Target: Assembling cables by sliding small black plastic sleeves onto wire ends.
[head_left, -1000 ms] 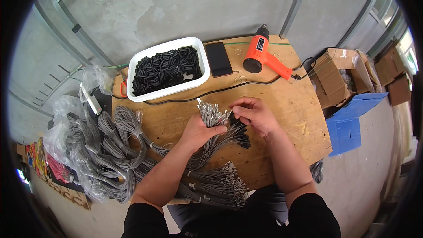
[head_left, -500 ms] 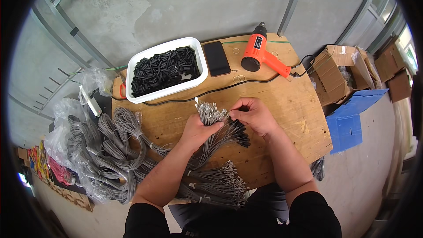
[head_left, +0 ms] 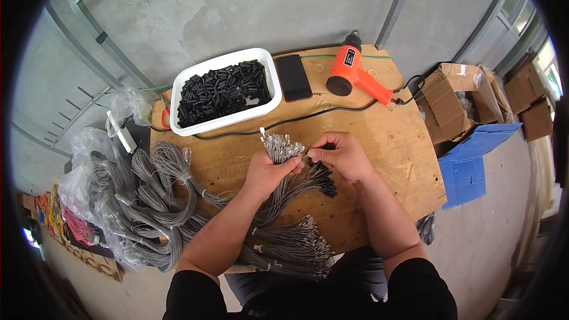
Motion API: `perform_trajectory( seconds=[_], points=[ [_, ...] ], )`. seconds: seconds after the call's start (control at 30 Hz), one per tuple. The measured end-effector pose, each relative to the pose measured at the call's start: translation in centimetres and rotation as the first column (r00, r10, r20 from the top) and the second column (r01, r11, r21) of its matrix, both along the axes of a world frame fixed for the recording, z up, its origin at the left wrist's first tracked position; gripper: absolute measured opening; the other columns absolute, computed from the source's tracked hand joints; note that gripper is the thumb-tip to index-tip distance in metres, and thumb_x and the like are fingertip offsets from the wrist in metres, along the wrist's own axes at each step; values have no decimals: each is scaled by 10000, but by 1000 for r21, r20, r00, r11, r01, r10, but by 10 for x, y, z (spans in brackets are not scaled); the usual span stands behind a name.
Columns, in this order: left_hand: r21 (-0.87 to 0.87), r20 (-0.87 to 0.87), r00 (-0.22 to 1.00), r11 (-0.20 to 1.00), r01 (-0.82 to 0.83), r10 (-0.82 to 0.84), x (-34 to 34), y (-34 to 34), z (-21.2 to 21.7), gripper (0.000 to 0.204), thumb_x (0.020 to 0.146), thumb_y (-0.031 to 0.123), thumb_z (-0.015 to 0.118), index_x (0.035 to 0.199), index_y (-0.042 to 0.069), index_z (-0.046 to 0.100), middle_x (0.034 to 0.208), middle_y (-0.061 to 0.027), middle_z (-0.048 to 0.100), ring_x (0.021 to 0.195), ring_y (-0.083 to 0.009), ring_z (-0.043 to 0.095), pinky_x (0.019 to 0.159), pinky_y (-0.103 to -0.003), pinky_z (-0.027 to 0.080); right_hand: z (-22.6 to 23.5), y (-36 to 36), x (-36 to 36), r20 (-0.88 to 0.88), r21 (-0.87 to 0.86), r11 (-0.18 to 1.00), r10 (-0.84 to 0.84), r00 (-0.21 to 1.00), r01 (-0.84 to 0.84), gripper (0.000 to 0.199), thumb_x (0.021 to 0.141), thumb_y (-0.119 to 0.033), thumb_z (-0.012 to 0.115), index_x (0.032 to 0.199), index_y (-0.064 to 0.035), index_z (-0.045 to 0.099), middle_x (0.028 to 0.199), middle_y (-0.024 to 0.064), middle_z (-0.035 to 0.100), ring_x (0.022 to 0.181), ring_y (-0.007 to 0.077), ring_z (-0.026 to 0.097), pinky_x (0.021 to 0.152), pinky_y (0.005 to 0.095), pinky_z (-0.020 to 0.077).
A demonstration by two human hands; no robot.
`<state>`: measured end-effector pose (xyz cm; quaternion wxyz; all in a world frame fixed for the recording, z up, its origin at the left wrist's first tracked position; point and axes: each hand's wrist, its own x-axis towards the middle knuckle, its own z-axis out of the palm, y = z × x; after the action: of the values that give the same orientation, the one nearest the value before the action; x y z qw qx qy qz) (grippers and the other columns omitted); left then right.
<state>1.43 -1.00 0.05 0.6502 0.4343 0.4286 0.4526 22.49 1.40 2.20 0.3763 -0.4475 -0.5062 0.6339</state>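
Observation:
My left hand (head_left: 268, 172) is closed round a bundle of thin grey cables (head_left: 281, 147), whose pale metal-tipped ends stick up above the thumb. At the bundle's right side my right hand (head_left: 339, 155) pinches thumb and forefinger together. Whatever lies between those fingertips is too small to make out. Below the right hand, several cable ends wear black sleeves (head_left: 323, 179) and fan out over the wooden table (head_left: 391, 160). More grey cables with bare pale tips (head_left: 311, 243) lie near the table's front edge.
A white tub (head_left: 222, 128) of short black sleeves stands at the back left, beside a black phone (head_left: 294, 77). An orange heat gun (head_left: 355, 74) lies at the back right, its cord crossing the table. Coiled grey cables (head_left: 151, 201) heap at the left. Cardboard boxes (head_left: 441, 115) stand right.
My left thumb has shifted slightly up and right along the bundle, nearer the right fingertips. The right hand stays in its pinch at almost the same spot.

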Motion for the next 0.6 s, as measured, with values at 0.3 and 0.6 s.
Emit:
perform_trajectory(
  seconds=[0.3, 0.6],
  points=[
    [84, -92, 996, 996, -5, 12, -3, 2, -4, 157, 873, 38, 731, 1014, -22, 699, 869, -44, 698, 779, -108, 642, 703, -256, 518, 0, 7, 3, -471, -254, 967, -92, 877, -34, 250, 959, -88, 604, 1173, 41, 618, 934, 59, 653, 659, 71, 483, 551, 183, 361],
    [-2, 12, 1000, 1000, -1, 1, -5, 4, -1, 91, 896, 29, 694, 965, -16, 654, 817, -37, 645, 728, -114, 597, 674, -269, 489, -19, 22, 14, -670, -417, 907, -350, 655, 58, 214, 1025, -19, 413, 1181, 19, 555, 1023, 115, 632, 708, 107, 479, 558, 206, 378]
  ],
)
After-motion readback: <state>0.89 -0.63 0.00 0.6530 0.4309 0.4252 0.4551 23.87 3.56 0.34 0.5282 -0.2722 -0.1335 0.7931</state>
